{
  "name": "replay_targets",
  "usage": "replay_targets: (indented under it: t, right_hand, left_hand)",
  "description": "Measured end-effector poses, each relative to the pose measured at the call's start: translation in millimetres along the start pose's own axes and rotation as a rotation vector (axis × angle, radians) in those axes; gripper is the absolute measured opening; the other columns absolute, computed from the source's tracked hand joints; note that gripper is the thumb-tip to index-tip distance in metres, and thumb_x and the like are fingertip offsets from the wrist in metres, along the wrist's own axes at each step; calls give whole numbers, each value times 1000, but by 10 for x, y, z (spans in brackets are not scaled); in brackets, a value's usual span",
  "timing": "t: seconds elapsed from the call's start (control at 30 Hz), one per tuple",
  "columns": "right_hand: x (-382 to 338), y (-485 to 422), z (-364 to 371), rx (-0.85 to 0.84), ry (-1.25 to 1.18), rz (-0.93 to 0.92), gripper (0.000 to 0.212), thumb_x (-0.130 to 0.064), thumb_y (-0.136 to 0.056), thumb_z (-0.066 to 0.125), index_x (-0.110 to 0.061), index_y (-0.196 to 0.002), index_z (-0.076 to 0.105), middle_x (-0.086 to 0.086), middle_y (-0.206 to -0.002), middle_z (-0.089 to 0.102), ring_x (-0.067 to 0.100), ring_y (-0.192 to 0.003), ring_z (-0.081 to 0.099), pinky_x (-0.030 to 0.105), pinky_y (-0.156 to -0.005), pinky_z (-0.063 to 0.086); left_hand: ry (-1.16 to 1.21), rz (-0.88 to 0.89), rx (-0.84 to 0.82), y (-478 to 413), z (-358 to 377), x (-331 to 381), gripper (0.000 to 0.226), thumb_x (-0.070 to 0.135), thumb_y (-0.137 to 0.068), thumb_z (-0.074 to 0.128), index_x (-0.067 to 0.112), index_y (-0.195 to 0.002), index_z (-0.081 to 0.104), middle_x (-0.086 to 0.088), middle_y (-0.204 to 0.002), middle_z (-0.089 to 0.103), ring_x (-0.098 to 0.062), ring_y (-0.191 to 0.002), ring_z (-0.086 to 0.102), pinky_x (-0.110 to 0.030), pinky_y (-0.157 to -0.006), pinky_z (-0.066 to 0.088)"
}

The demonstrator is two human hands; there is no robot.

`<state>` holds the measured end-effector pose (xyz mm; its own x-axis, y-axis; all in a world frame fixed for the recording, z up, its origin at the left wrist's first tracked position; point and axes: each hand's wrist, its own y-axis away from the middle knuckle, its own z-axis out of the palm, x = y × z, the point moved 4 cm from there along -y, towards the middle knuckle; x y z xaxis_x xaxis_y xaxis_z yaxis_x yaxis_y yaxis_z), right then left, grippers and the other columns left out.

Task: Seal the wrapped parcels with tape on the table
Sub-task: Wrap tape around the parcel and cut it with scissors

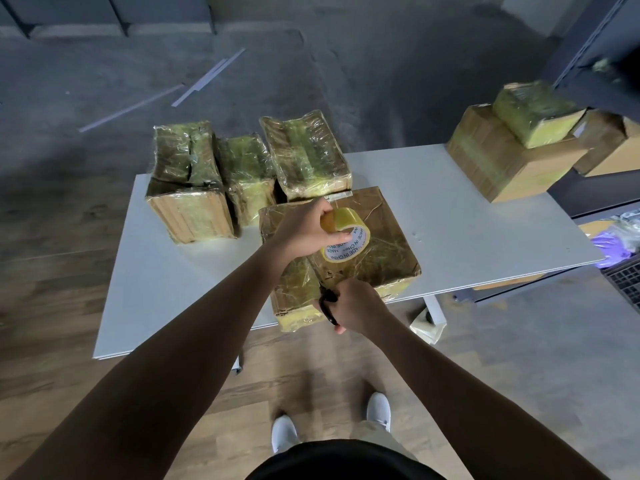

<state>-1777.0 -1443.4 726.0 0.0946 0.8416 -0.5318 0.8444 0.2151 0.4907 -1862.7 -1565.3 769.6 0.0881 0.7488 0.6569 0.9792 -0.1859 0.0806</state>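
Near parcel [384, 244]: one brown box wrapped in clear film is laid on the table [467, 220] at its front edge. The contents are hidden by the wrap.
Tape roll [346, 237]: one yellowish roll is held tilted just above the near parcel's top.
Left hand [304, 230]: the fingers are curled round the tape roll's rim, over the near parcel.
Right hand [356, 306]: it is closed round the black scissors [327, 303] at the near parcel's front side. The blades cannot be made out.
Back parcels: three film-wrapped parcels are counted behind and to the left of the near parcel, the first [188, 188], the second [247, 178] and the third [308, 154], set side by side. Nothing inside them can be seen.
Large box [502, 164]: one taped cardboard box is placed well to the right of the near parcel, at the far corner.
Small parcel [533, 114]: one wrapped parcel is rested on top of the large box.
Side box [606, 147]: one further cardboard box is seen just beyond the large box, and its contents cannot be told.
Shoes: two white shoes, one [284, 433] and the other [379, 410], are seen on the floor below the near parcel.
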Motion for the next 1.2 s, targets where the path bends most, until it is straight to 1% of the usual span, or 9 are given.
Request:
replay_targets:
  t: [0.1, 0.27, 0.4, 0.5, 0.6, 0.8, 0.97, 1.1, 1.2]
  right_hand:
    - [1, -19, -5, 11, 33, 1, 31, -35, -90, 66, -5, -95, 64, 2, -72, 70, 17, -72, 72, 31, -71, 59]
    - [2, -4, -24, 10, 111, 29, 29, -31, -91, 65, -4, -101, 60, 10, -86, 73, 23, -83, 72, 37, -79, 58]
    - [39, 16, -36, -16, 221, 42, 31, -32, -90, 65, -2, -100, 62, 10, -84, 73, 21, -85, 72, 37, -81, 57]
    - [81, 61, -64, -41, 230, 33, 29, -39, -91, 62, -10, -87, 62, 5, -72, 73, 14, -70, 72, 34, -77, 57]
    - [72, 161, -159, 5, 151, -6, 30, -44, -89, 63, -20, -75, 53, 2, -72, 71, 13, -60, 70, 33, -70, 58]
    - [149, 199, -153, 67, 383, 39, 57, -62, -83, 56, -16, -116, 56, 2, -109, 66, 25, -106, 61, 31, -82, 45]
    - [115, 208, -176, 228, 316, 59, 43, -48, -90, 53, -13, -116, 55, 7, -110, 67, 28, -105, 62, 32, -81, 45]
    - [157, 131, -240, 190, 316, 112, 48, -51, -90, 51, -12, -117, 54, 8, -112, 66, 29, -106, 61, 35, -84, 47]
    - [123, 52, -260, 228, 309, 112, 47, -51, -89, 54, -13, -117, 53, 7, -111, 65, 28, -104, 62, 35, -81, 47]
  left_hand:
    - [31, -15, 11, -11, 10, -24, 56, 53, -74, 75, 20, -113, 53, 6, -101, 58, -15, -93, 58, -36, -83, 50]
    - [83, -35, 37, -18, 54, -35, 58, 52, -75, 75, 18, -116, 52, 3, -106, 59, -17, -96, 58, -41, -87, 50]
    - [145, -45, 105, -13, 59, -22, 56, 49, -77, 75, 15, -115, 52, 4, -103, 58, -18, -96, 59, -34, -82, 50]
    - [276, -71, 194, -57, -72, 50, 51, 48, -79, 73, 16, -111, 51, 5, -99, 58, -16, -88, 61, -27, -71, 49]
    - [330, -61, 208, -135, -237, 154, 52, 55, -75, 73, 23, -109, 50, 8, -102, 61, -15, -84, 65, -35, -76, 55]
    - [338, -95, 213, -88, -245, 38, 55, 58, -74, 72, 22, -110, 51, 8, -103, 61, -16, -83, 66, -42, -79, 57]
    - [447, -201, 276, 40, -160, -192, 63, 64, -67, 71, 22, -110, 54, 11, -101, 61, -16, -89, 65, -45, -82, 56]
    - [572, -275, 343, 98, -127, -283, 52, 58, -70, 73, 22, -103, 56, 4, -100, 63, -21, -88, 66, -45, -81, 56]
    - [644, -292, 424, 130, -163, -288, 45, 47, -78, 74, 18, -106, 55, 1, -101, 63, -18, -77, 63, -26, -61, 53]
